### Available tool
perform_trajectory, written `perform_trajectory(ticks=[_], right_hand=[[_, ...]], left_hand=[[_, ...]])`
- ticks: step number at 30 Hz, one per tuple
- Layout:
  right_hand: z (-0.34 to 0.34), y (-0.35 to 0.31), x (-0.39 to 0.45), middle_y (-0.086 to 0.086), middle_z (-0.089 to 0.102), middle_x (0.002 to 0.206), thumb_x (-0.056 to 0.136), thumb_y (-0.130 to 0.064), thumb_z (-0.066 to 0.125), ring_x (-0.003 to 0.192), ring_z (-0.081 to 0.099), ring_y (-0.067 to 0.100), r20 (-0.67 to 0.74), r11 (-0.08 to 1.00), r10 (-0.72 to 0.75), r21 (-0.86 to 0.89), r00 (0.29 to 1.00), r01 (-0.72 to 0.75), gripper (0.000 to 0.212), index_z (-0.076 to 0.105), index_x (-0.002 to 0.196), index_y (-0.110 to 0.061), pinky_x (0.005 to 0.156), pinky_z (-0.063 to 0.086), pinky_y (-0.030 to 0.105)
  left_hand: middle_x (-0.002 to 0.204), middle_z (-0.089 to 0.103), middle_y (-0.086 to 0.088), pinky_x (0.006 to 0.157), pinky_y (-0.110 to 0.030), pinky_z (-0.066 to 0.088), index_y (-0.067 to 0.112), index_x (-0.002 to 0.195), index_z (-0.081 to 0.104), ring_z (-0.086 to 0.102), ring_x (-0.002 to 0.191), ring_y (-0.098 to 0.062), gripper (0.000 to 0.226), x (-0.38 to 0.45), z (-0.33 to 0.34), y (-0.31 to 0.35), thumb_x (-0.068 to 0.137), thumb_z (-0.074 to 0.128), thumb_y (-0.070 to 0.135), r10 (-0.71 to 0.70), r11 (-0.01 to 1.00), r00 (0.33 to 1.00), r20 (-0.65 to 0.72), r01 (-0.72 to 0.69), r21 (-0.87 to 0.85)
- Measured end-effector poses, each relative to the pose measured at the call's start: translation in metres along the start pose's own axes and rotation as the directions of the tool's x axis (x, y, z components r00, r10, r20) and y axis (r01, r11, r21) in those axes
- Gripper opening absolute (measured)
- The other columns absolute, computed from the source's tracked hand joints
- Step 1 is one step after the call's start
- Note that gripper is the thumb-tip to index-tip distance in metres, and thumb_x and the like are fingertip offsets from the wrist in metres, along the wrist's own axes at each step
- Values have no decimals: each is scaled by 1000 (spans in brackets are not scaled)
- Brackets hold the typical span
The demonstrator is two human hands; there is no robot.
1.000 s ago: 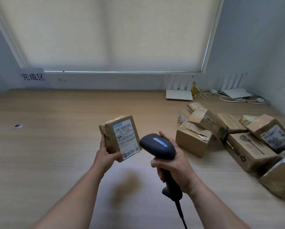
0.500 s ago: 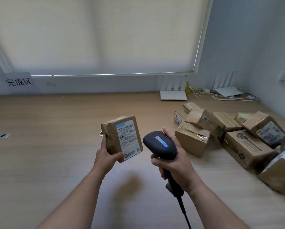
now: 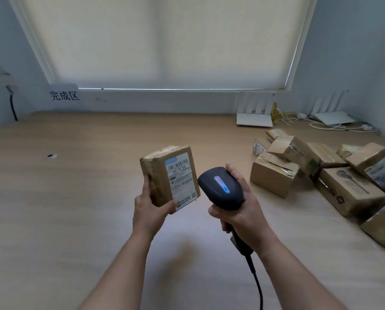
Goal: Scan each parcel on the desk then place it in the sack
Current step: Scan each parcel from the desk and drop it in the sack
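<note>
My left hand grips a small brown cardboard parcel from below and behind, holding it above the wooden desk. Its white shipping label with barcodes faces up and to the right. My right hand grips the handle of a black barcode scanner, whose head sits just right of the label with a lit blue-and-red strip on top. The scanner's cable runs down out of view. No sack is visible.
Several brown parcels lie piled at the desk's right side. Two white routers and loose cables stand at the back right. A white sign with black characters leans on the back wall, and a small grommet hole is at left.
The view has swung slightly back toward the left. The parcel and scanner stay held close together in much the same pose, the scanner head nearly touching the label.
</note>
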State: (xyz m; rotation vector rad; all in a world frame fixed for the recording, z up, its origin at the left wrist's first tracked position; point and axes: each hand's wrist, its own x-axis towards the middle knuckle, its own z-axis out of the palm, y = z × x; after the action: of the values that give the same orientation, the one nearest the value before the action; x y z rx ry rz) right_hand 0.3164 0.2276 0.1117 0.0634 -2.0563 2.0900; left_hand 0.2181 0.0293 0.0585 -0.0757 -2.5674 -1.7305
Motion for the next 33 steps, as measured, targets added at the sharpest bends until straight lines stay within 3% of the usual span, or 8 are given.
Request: perform_trajectory(ticks=[4,8,12,16,19,27,31,33], right_hand=[[19,-7,-30,1,58,116,61,-4,76,48,51,12,29,1000,-14,-14,999,15,95,39,134,-52,43,44,28],[44,-13,-54,-1,58,116,67,5,76,50,56,7,84,999,-43,-16,996,45,96,36,136,-49,43,45,29],[83,-16,-74,-3,60,110,71,14,75,51,56,6,163,998,-63,19,985,61,97,35,138,-44,43,45,29],[123,-17,-89,-2,61,112,69,11,76,50,55,7,240,996,-82,65,967,68,98,37,139,-45,42,44,28],[153,-22,-97,4,60,113,61,-2,74,49,54,7,292,993,-89,94,952,64,94,39,136,-49,42,43,27],[237,-43,-95,5,60,115,61,-3,75,48,53,11,432,987,-149,115,890,110,96,41,136,-51,43,44,29],[296,-50,-90,9,57,117,69,13,76,48,52,14,481,983,-177,123,859,134,99,39,140,-46,43,45,31],[331,-52,-90,8,58,115,65,5,77,48,51,15,515,983,-174,135,839,121,98,40,138,-48,44,45,31]], left_hand=[[124,54,0,91,-42,53,60,141,11,58,105,-12,109,-37,-25,-5,54,74,46,-9,999,999,-54,11,32],[122,55,-2,89,-42,54,60,141,13,59,101,-10,108,-75,-58,-11,53,73,45,-11,999,995,-99,16,48],[124,54,-1,92,-48,52,72,132,10,56,110,-19,104,-111,-104,-20,48,69,54,-24,996,982,-190,41,85],[124,53,0,92,-49,51,66,138,11,55,112,-19,106,-146,-149,-31,51,70,56,-48,989,961,-274,84,122],[121,55,0,90,-50,52,60,142,11,55,110,-19,108,-164,-179,-38,52,71,56,-67,982,934,-352,124,142],[123,43,-2,98,-37,42,52,147,8,49,110,-17,107,-192,-258,-49,69,79,35,-63,981,820,-569,157,118],[126,45,1,97,-47,46,59,143,8,52,112,-19,107,-200,-316,-59,59,75,51,-56,981,782,-620,159,112],[126,50,1,94,-50,48,61,142,9,54,113,-21,106,-204,-349,-66,55,71,58,-62,979,762,-644,171,108]])
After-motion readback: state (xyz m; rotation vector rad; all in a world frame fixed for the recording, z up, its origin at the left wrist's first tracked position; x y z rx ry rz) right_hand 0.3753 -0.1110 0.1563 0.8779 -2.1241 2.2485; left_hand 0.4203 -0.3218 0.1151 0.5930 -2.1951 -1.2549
